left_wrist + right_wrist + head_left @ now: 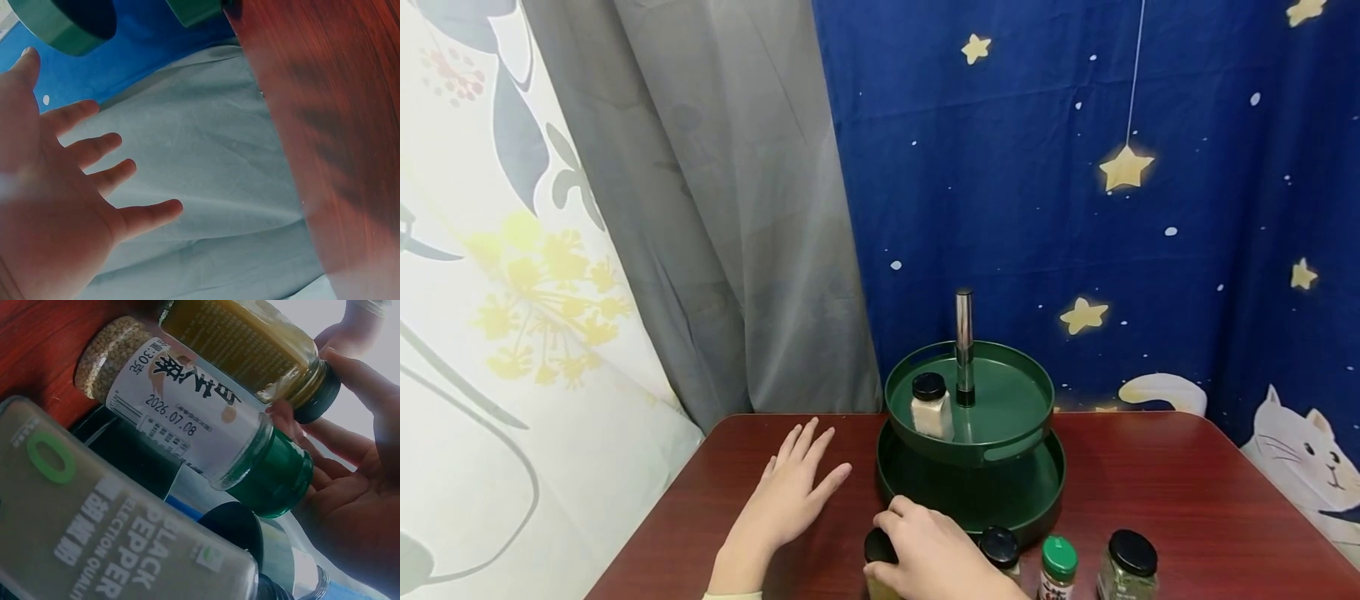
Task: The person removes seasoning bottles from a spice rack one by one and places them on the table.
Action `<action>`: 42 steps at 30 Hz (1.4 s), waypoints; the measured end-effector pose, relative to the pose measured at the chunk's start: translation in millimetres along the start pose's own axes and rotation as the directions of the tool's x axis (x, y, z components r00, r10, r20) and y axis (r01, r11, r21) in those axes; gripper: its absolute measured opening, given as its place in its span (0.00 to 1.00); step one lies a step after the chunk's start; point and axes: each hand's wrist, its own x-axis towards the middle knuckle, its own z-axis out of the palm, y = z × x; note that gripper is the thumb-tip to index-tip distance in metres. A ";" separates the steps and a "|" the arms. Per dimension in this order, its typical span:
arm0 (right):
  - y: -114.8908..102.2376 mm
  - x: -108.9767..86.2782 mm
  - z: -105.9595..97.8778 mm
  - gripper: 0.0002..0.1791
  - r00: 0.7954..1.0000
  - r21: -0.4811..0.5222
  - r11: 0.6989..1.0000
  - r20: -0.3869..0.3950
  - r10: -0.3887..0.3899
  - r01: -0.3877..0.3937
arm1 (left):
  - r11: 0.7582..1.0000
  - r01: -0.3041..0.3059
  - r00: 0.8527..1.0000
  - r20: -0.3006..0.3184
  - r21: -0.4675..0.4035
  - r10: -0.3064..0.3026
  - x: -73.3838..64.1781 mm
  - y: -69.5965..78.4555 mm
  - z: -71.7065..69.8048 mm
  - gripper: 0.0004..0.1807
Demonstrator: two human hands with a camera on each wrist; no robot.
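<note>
My right hand [934, 552] has its thumb and fingers around the black lid of a spice jar [880, 552]. In the right wrist view that jar [240, 350] holds yellow-brown powder. Beside it stands a green-capped sesame jar [187, 412], and closer to the camera is a jar labelled black pepper [119, 519]. My left hand [790, 500] is spread, palm down, left of a green two-tier turntable [1003, 454], and holds nothing. From the left wrist view, its fingers [150, 219] are straight and apart.
A black-lidded jar of pale contents [931, 412] stands on the upper tier near the chrome post [964, 342]. Along the front are a black-lidded jar [1000, 547], a green-capped bottle [1058, 562] and a jar of green herbs [1129, 567]. Curtains [760, 208] hang behind the red-brown table [1150, 475].
</note>
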 end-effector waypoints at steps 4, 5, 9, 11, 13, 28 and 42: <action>-0.7 -0.5 -1.3 0.24 1.000 -0.028 1.000 0.004 -0.003 0.003 | 1.000 -0.001 1.000 -0.002 0.001 0.001 0.4 0.2 -0.1 0.45; -0.8 -0.8 -1.5 0.23 1.000 -0.031 1.000 0.005 -0.004 0.004 | 1.000 -0.002 1.000 -0.002 0.002 0.002 0.3 0.1 -0.1 0.45; -1.3 -1.7 -3.1 0.23 1.000 -0.035 0.999 0.014 -0.002 0.002 | 1.000 -0.002 1.000 -0.001 0.007 0.002 0.1 -0.5 0.0 0.45; -1.5 -2.1 -3.9 0.23 1.000 -0.028 1.000 0.016 0.001 0.000 | 1.000 -0.001 1.000 -0.001 0.007 0.001 0.0 -0.7 -0.2 0.45; -1.5 -2.4 -5.2 0.23 1.000 -0.017 1.000 0.017 0.002 -0.002 | 1.000 -0.001 1.000 -0.001 0.006 0.001 -0.1 -0.5 -0.7 0.45; -0.5 -2.6 -2.8 0.24 1.000 0.010 1.000 -0.015 -0.027 0.027 | 1.000 0.007 1.000 0.012 0.012 -0.007 0.8 -0.9 0.1 0.45; 0.1 -3.4 -4.1 0.25 1.000 -0.001 1.000 -0.002 -0.014 0.014 | 1.000 0.011 1.000 0.017 0.012 -0.011 -1.7 -0.1 0.0 0.44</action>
